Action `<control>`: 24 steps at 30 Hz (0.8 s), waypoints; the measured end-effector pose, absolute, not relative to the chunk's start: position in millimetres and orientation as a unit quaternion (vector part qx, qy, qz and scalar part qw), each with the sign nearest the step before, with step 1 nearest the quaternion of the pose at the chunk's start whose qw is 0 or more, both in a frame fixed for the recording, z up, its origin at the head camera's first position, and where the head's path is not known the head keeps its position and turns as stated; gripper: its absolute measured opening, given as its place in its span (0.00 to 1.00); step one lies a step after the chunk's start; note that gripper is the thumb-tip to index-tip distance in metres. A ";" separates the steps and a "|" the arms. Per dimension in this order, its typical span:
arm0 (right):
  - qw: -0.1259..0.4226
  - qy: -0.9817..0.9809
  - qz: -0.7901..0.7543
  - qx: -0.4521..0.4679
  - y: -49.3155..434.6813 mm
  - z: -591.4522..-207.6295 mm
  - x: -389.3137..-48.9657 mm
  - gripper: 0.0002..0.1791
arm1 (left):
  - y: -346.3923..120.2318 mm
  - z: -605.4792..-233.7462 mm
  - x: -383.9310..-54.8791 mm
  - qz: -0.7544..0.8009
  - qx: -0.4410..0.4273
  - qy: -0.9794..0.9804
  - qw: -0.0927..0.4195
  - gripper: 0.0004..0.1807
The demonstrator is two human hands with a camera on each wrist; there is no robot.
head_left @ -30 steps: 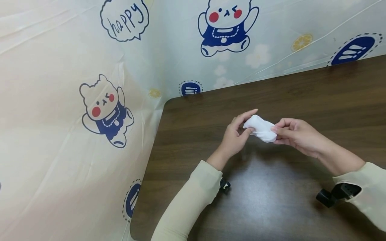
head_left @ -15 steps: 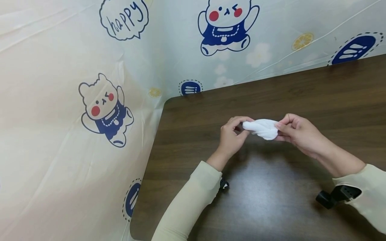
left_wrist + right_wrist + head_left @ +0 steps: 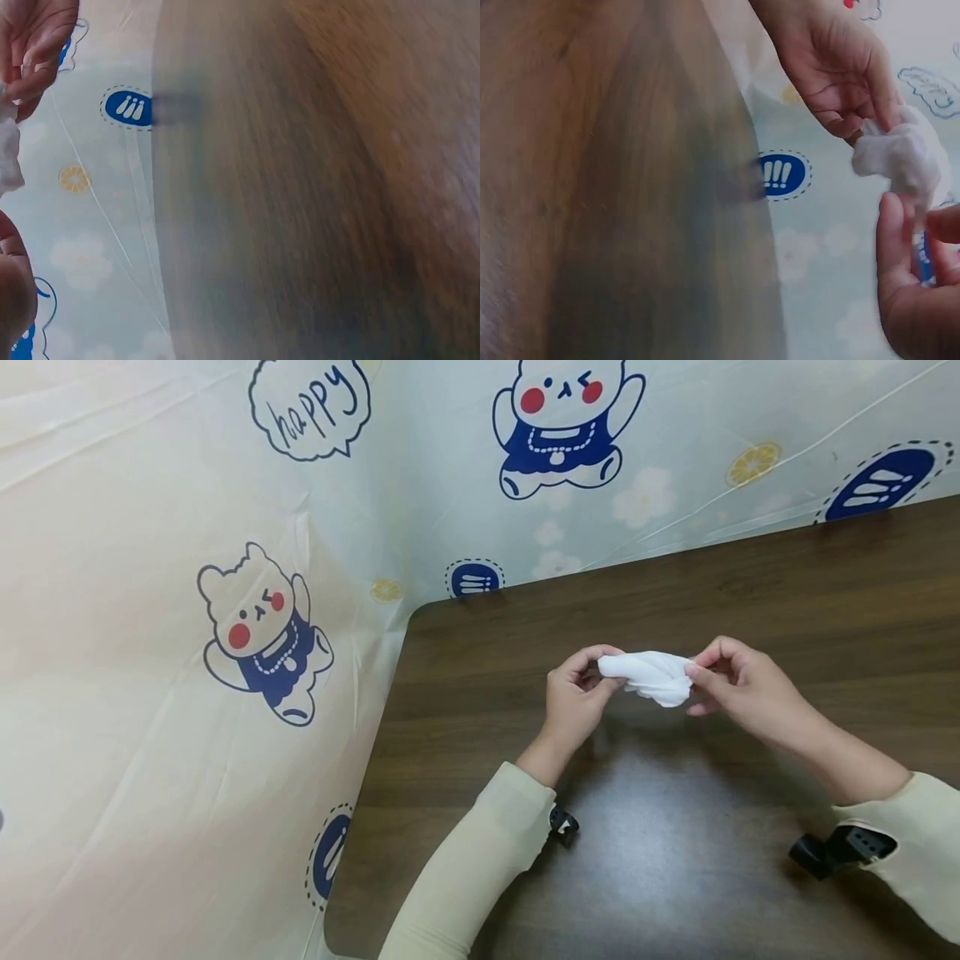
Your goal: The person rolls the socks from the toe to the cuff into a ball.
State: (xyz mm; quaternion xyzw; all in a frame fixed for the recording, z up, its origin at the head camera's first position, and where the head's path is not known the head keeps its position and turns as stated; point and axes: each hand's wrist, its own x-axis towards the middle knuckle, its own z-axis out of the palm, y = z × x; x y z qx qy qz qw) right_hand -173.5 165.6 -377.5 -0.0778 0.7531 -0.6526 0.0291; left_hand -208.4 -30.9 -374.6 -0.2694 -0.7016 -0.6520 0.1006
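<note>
A small bundle of soft white cloth (image 3: 654, 677) is held up over the wooden table, rolled along its upper edge with loose folds hanging below. My left hand (image 3: 572, 703) pinches its left end between thumb and fingers. At the right end my right hand (image 3: 761, 695) pinches a corner, with the lower fingers spread a little away from it. In the right wrist view the cloth (image 3: 904, 154) looks bunched and thick between both hands. Only a strip of the cloth (image 3: 9, 150) shows at the left border of the left wrist view.
The dark brown table (image 3: 480, 693) has a rounded far-left corner. A printed curtain (image 3: 420, 460) with cartoon bears hangs behind it and along the left side. Dark wrist cameras are strapped at both pale sleeves (image 3: 480, 852).
The white cloth has turned from a slanted lump to a flatter, more level roll. My left fingers have closed in on its left end, and the right hand has moved up slightly.
</note>
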 end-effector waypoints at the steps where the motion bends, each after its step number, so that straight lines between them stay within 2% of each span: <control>1: 0.046 0.769 -0.634 -0.071 165.4 -375.8 -173.3 0.15 | -30.6 -374.8 -208.0 -0.643 -0.270 -0.708 0.109 0.10; 5: 0.139 0.759 -0.633 -0.064 169.3 -370.3 -175.2 0.22 | -29.5 -388.8 -214.9 -0.610 -0.282 -0.725 0.149 0.11; 8: 0.184 0.710 -0.679 -0.039 173.6 -369.2 -177.5 0.26 | -28.3 -408.5 -226.8 -0.584 -0.295 -0.735 0.177 0.11; 10: 0.196 0.677 -0.709 -0.024 176.4 -370.0 -178.1 0.24 | -27.5 -421.2 -235.0 -0.568 -0.306 -0.740 0.189 0.12; 13: 0.212 0.622 -0.754 -0.014 179.0 -372.5 -178.0 0.14 | -26.8 -429.8 -240.4 -0.551 -0.328 -0.739 0.203 0.11; 17: 0.188 0.592 -0.784 -0.016 177.6 -377.8 -177.6 0.05 | -26.2 -411.3 -229.3 -0.549 -0.332 -0.742 0.193 0.09; 20: 0.132 0.646 -0.751 -0.022 173.6 -381.0 -177.2 0.07 | -27.2 -401.2 -224.1 -0.564 -0.322 -0.741 0.170 0.10; 24: 0.043 0.746 -0.663 -0.046 170.9 -381.6 -174.7 0.12 | -30.0 -392.8 -223.2 -0.640 -0.305 -0.698 0.094 0.12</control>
